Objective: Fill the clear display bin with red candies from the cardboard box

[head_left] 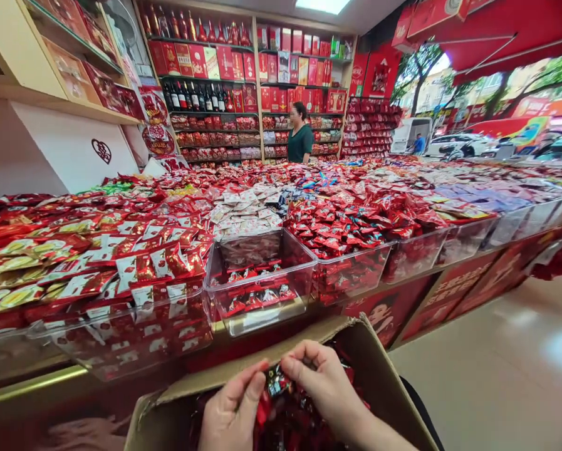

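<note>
A small dark, shiny candy packet (277, 381) is pinched between my two hands over an open cardboard box (384, 369). My left hand (234, 407) grips the packet's left end with thumb and fingertips. On the other side, my right hand (321, 388) holds its right end between thumb and curled fingers. Many red wrapped packets (290, 426) lie in the box beneath both hands. Just beyond the box stands a clear plastic bin (262, 282) with red packets in its lower part.
Clear bins heaped with red packets (341, 219) and white packets (247, 210) fill the long counter. A person (300, 141) in a dark green top stands behind it. Shelves (257, 113) of bottles and boxes line the back wall. Tiled floor (497, 357) lies at right.
</note>
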The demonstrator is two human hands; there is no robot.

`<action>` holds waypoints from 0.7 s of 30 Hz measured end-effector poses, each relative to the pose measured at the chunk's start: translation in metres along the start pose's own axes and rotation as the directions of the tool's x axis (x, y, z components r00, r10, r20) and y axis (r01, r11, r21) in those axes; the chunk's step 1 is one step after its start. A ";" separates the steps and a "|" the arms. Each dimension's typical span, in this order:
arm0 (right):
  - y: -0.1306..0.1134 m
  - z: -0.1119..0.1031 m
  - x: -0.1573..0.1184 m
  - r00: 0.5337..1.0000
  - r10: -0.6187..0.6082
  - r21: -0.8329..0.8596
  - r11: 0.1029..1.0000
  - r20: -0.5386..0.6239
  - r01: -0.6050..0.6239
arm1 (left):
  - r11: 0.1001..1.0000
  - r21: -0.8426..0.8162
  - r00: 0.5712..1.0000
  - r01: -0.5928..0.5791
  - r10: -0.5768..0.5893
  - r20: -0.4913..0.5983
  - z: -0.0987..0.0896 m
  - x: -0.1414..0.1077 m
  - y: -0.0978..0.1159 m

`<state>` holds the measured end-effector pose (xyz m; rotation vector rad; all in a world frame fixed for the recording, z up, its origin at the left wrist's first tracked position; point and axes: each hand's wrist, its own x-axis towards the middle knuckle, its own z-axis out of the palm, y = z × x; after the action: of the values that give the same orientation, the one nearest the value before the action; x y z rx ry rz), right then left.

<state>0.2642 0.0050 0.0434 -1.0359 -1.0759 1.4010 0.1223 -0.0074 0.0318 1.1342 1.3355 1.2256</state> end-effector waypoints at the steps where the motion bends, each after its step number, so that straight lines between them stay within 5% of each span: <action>1: -0.005 0.000 0.001 1.000 0.007 0.004 1.000 -0.025 -0.006 | 0.998 -0.053 0.999 0.035 -0.034 0.022 0.003 0.001 0.004; 5: -0.007 0.002 0.004 0.998 0.046 0.081 0.996 -0.048 -0.042 | 0.954 -0.257 0.988 0.152 -0.149 0.033 0.012 -0.006 0.020; 10: 0.001 0.006 0.005 0.999 0.037 0.076 0.997 -0.039 -0.034 | 0.940 -0.266 0.977 0.212 -0.212 0.030 0.010 -0.009 0.018; 13: 0.001 0.001 0.001 0.994 -0.113 -0.084 0.990 -0.003 0.112 | 0.932 -0.260 0.968 0.252 -0.239 0.084 0.002 -0.004 0.011; 15: -0.001 -0.005 -0.002 0.920 -0.355 -0.291 0.874 0.164 0.389 | 0.929 -0.246 0.960 0.275 -0.253 0.118 -0.002 -0.003 0.010; 17: -0.004 -0.012 -0.007 0.763 -0.509 -0.449 0.617 0.399 0.647 | 0.932 -0.241 0.961 0.269 -0.244 0.127 -0.004 -0.005 0.014; 19: -0.008 -0.018 -0.011 0.633 -0.528 -0.520 0.367 0.566 0.771 | 0.938 -0.228 0.961 0.261 -0.230 0.153 -0.005 -0.010 0.019; 21: -0.017 -0.023 -0.013 0.554 -0.524 -0.539 0.200 0.647 0.818 | 0.945 -0.203 0.959 0.257 -0.223 0.175 -0.010 -0.013 0.023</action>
<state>0.2910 -0.0055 0.0552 -0.6826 -2.2422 0.2038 0.1146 -0.0201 0.0561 0.8571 1.1519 1.0591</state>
